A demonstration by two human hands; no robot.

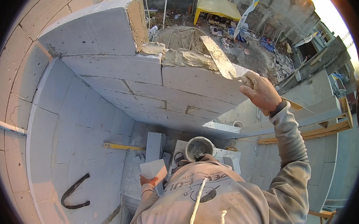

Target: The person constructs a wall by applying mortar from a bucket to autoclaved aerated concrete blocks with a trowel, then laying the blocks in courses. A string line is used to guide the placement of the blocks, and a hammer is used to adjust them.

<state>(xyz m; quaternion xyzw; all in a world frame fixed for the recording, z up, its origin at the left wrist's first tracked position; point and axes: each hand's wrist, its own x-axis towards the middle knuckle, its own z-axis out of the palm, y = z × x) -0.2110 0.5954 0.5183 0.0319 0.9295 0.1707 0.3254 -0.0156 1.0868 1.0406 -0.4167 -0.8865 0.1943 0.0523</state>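
My right hand (pixel 261 90) is closed round the handle of a trowel (pixel 218 59). Its mortar-smeared blade is tilted over the top edge of a pale block wall (pixel 198 80). Wet mortar (pixel 191 59) lies in a rough layer along that edge, touching or very near the blade. Left of the mortar, a larger block (pixel 91 29) stands on the wall, with mortar on its end face. Down by my side, my left hand (pixel 149 180) grips a pale piece of block (pixel 154 169) at its lower edge; most of the fingers are hidden.
A bucket (pixel 199 148) of grey mortar stands below, near several stacked blocks (pixel 154 146). A yellow spirit level (pixel 125 146) leans at the left wall, where a black strap (pixel 73 196) hangs. Wooden planks (pixel 308 132) run at right. Beyond the wall is a rubble-strewn yard with a yellow canopy (pixel 218 7).
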